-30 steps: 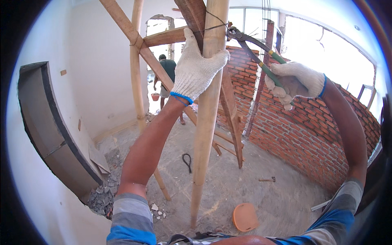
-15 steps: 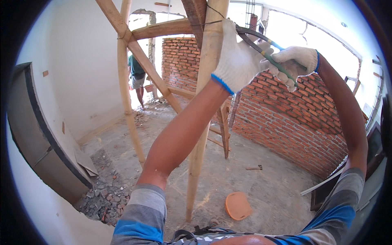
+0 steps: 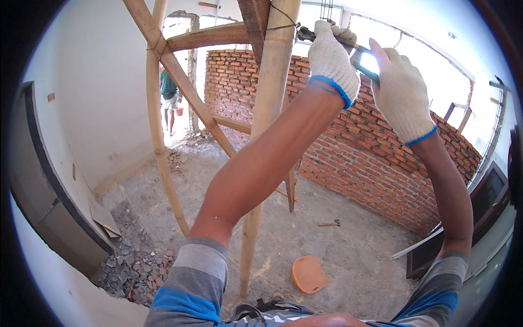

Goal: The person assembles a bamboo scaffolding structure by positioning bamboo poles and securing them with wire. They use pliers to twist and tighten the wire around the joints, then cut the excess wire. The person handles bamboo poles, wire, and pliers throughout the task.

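Observation:
Both hands wear white knit gloves with blue cuffs and are raised beside an upright bamboo pole. A dark wire loops round the pole and a dark timber. Long-handled pincers with coloured grips reach across, their dark head close to the wire's twisted end; whether the jaws bite it I cannot tell. My left hand is closed round the pincers near the head, its fingers partly hidden. At the grip end, my right hand is closed on the handles, its thumb pointing up and its other fingers mostly hidden behind.
Crossed bamboo and timber braces stand at left. Beyond is a part-built brick wall. On the floor lie an orange plastic basin, a hatchet and rubble. A person with a bucket is at the far doorway.
My left hand has shifted right and down, closing round the pincers. My right hand has turned upright on the handles. The distant person and bucket have moved slightly.

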A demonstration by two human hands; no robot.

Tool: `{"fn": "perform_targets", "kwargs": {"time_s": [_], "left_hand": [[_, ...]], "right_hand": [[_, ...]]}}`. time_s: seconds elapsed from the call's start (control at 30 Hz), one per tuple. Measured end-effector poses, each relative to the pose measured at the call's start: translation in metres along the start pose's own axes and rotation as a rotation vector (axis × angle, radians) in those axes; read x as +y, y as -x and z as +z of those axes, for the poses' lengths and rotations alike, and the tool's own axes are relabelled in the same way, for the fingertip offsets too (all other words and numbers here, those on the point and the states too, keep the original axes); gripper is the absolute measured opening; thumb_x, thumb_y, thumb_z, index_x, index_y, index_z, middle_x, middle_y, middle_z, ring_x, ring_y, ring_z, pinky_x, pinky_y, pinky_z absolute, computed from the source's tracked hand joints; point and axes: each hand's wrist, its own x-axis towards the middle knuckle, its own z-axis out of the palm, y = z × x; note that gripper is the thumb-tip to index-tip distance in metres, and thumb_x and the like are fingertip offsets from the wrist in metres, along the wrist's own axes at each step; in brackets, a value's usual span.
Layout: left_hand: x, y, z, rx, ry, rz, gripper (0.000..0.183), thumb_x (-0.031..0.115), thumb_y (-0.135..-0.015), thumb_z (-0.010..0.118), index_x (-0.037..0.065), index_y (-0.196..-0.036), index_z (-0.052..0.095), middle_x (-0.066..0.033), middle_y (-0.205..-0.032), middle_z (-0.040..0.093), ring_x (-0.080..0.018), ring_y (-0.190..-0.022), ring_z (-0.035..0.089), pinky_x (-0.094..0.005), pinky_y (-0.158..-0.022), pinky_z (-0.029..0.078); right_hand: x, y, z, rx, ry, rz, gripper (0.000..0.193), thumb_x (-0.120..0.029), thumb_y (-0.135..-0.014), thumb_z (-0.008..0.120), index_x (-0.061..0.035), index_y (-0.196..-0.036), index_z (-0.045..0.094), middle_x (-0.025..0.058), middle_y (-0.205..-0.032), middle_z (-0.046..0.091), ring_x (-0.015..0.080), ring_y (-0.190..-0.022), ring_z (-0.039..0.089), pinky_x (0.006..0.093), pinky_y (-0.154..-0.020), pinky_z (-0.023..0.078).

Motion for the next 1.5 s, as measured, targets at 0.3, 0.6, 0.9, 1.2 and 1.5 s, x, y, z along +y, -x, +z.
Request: {"fn": "perform_targets", "kwargs": {"time_s": [0.3,0.6,0.9,1.2,1.5], "left_hand": [[0.014,0.054,-0.026,0.055,-0.421,-0.008,0.058,0.057,-0.104,0.069,0.007,-0.132,0.062,-0.0017,-0.109,0.058,-0.0125,-0.094,0.056,-0.0313,-0.089,0.045],[0.028,0.114,-0.071,0.041,-0.321,-0.095,0.073,0.051,-0.111,0.057,0.002,-0.163,0.039,-0.023,-0.158,0.048,-0.0358,-0.151,0.047,-0.0477,-0.123,0.044],[0.015,0.05,-0.069,-0.308,-0.15,-0.094,0.056,0.056,-0.111,0.056,0.009,-0.141,0.055,-0.007,-0.127,0.064,-0.0192,-0.111,0.063,-0.0367,-0.094,0.051],[0.015,0.059,-0.09,-0.003,-0.475,0.046,0.044,0.05,-0.11,0.06,0.011,-0.131,0.061,-0.0067,-0.116,0.068,-0.019,-0.11,0.064,-0.0375,-0.097,0.052],[0.016,0.066,-0.107,-0.187,-0.476,0.206,0.064,0.047,-0.114,0.053,0.012,-0.165,0.038,-0.0133,-0.154,0.052,-0.0231,-0.141,0.052,-0.0401,-0.12,0.043]], "right_hand": [[0.071,-0.074,0.0,-1.061,-1.038,0.148,0.047,-0.029,-0.103,0.067,0.0084,-0.131,0.069,0.0127,-0.09,0.078,0.0197,-0.072,0.077,0.0345,-0.067,0.065],[0.087,-0.071,0.004,-1.157,-1.268,0.139,0.055,-0.04,-0.107,0.062,0.0097,-0.129,0.067,0.0136,-0.088,0.077,0.0243,-0.069,0.078,0.0348,-0.064,0.067],[0.018,-0.016,0.03,-0.932,-1.481,0.289,0.094,-0.076,-0.107,0.039,0.0082,-0.146,0.057,0.0175,-0.116,0.072,0.0238,-0.099,0.074,0.0401,-0.078,0.063],[-0.037,0.031,0.118,-0.609,-1.889,0.271,0.089,-0.072,-0.109,0.043,0.0068,-0.15,0.056,0.0211,-0.132,0.071,0.0287,-0.122,0.069,0.0444,-0.106,0.055],[-0.002,0.005,0.143,-1.014,-2.165,0.042,0.103,-0.09,-0.1,0.029,0.0039,-0.123,0.066,0.0087,-0.079,0.069,0.0205,-0.063,0.064,0.0379,-0.058,0.051]]}}
